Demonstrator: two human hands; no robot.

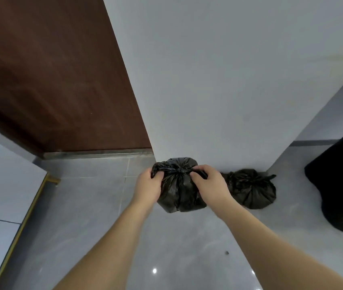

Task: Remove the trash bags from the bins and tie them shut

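Observation:
A small black trash bag (179,191) stands on the grey tiled floor against the foot of a white wall. Its top is gathered into a knot. My left hand (148,188) grips the bag's gathered plastic on the left of the knot. My right hand (209,182) pinches the plastic on the right of the knot. A second black trash bag (250,189), tied shut with a loose tail sticking out, lies on the floor just to the right, touching the wall.
A large black bag or bin liner (342,185) stands at the right edge. A brown wooden door (47,80) with a metal threshold (97,154) is at the left. A white panel with a yellow edge (28,208) runs along the left floor.

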